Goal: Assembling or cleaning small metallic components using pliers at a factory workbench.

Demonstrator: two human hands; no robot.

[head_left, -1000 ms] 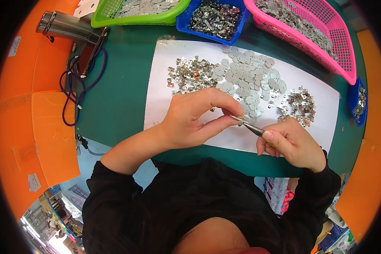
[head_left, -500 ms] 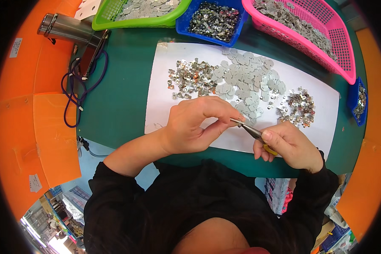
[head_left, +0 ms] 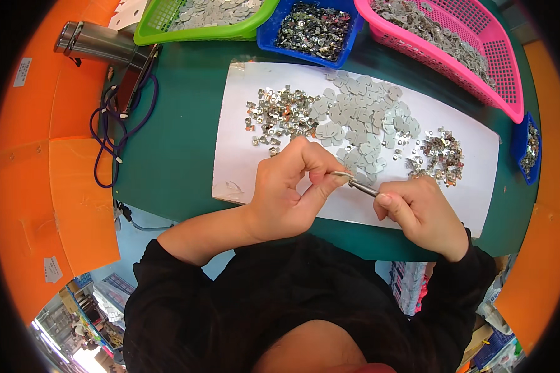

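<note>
Between the thumb and fingers of my left hand (head_left: 295, 186) a small flat metal plate (head_left: 341, 174) is pinched, mostly covered by the fingertips. My right hand (head_left: 423, 211) is closed around a pair of pliers (head_left: 363, 188), whose narrow jaws touch the plate's right end. The pliers' handles are hidden in the palm. Beyond my hands, on a white sheet (head_left: 233, 168), lie a pile of flat grey plates (head_left: 361, 115), a heap of small shiny metal clips (head_left: 280, 112) to its left, and another heap of small metal pieces (head_left: 443, 155) to its right.
Along the far edge of the green table (head_left: 180, 118) stand a green basket (head_left: 205, 34), a blue bin (head_left: 305, 57) and a pink basket (head_left: 442, 68), all holding metal parts. A small blue tray (head_left: 527, 152) sits far right. At left are a steel flask (head_left: 96, 42) and a purple cord (head_left: 130, 133).
My left hand has turned slightly, its thumb now pressing on the plate. The right hand and pliers have shifted a little left, and the yellow handle part has gone out of sight.
</note>
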